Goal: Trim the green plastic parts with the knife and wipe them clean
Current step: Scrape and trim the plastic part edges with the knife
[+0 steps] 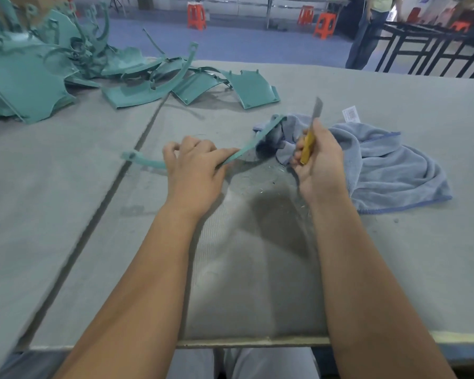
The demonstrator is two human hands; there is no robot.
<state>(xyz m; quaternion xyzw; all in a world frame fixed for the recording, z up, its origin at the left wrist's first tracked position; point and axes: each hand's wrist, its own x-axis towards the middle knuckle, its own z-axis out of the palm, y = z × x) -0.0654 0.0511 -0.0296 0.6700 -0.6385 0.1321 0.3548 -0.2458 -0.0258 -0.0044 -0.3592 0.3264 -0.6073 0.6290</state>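
Left hand (195,170) gripped a curved green strip (246,149) beside the blue cloth (389,170); right hand (320,162) clutched the yellow-handled knife (308,143), blade up.

The grey bench (257,283) carries a pile of green plastic parts (39,69), a blue cloth (389,165) and fine shavings (268,173).
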